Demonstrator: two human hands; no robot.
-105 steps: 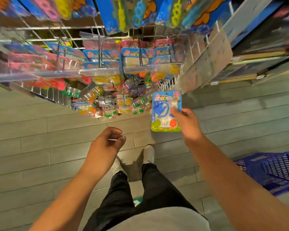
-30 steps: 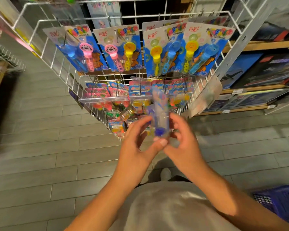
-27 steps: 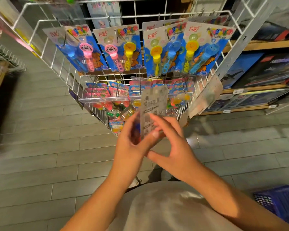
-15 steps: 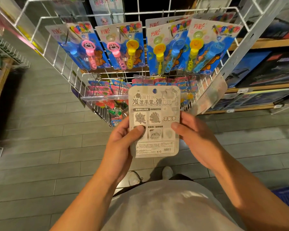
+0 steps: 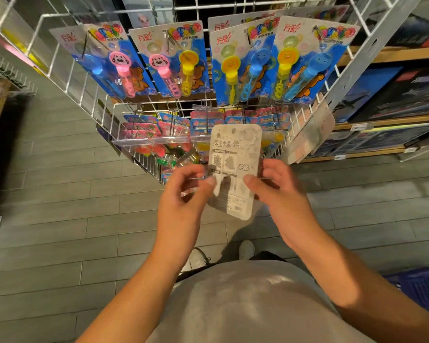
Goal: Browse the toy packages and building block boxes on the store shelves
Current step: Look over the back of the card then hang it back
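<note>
The flat grey-white toy package [image 5: 234,169], a card with rounded corners and printed text on its back side, is held upright in the air in front of the white wire display rack [image 5: 104,112], between the two hands. Its printing is blurred, so most of it cannot be read. The right hand [image 5: 280,194] holds the card at its right edge, with the thumb pressed on the face and the other fingers curled behind. The left hand [image 5: 183,196] is at the left edge; its thumb tip touches the card and its fingers are curled, but it is hard to tell how firmly they grip.

On the rack above hang blue blister cards with bubble wands [image 5: 174,60] in pink, yellow and blue. Lower, behind the held card, hang smaller pink and blue toy packs [image 5: 146,125] on hooks with a clear plastic strip in front. To the right are wooden shelves with dark flat boxes [image 5: 401,95]. A blue plastic shopping basket [image 5: 424,288] stands on the grey plank floor [image 5: 60,219] at the lower right. The person wears a grey shirt [image 5: 245,305], and white shoes [image 5: 198,258] show below the hands.
</note>
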